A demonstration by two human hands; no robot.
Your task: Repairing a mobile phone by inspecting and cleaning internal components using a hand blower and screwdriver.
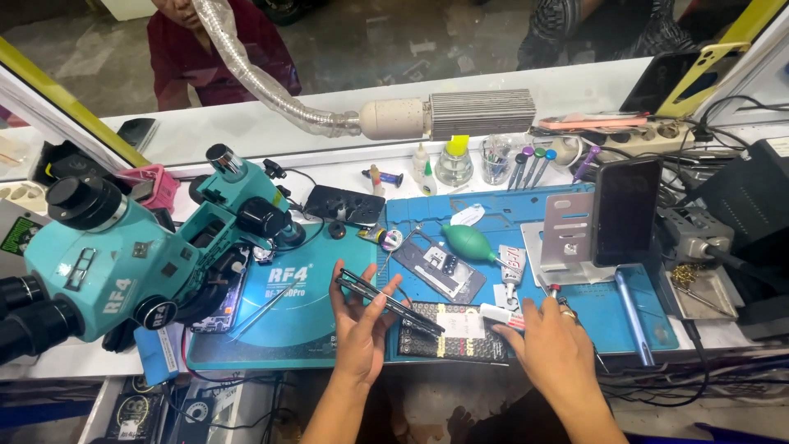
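Room: a small repair booth is seen, with a glass pane behind the white desk [246,131]; two people are seen past the glass.
Desk: it is covered by a blue work mat [493,222] and many small tools.
Left hand: the left hand [362,329] is closed around a thin black phone frame [386,300], which is gripped by fingers and thumb.
Phone frame: it is held tilted, just above the front edge of the mat, between the two hands.
Right hand: the right hand [555,349] is laid flat with fingers spread a little, and a small white tube [501,316] is touched by the fingertips. Whether the tube is gripped cannot be told. A ring is worn on one finger.
Black pad: a dark pad [452,333] is seen lying under the frame, at the front of the mat.
Microscope: a big teal microscope [140,255] is placed on the left side of the desk.
Air blower: a green rubber blower [470,241] is laid near the middle of the mat.
Phone stand: a dark phone [626,210] is propped upright on a grey metal stand [567,238] to the right.
Hose: a clear ribbed hose [246,74] is joined to a grey metal block [481,113] above the desk.
Power strip: a white power strip [649,131] is seen at the back right.
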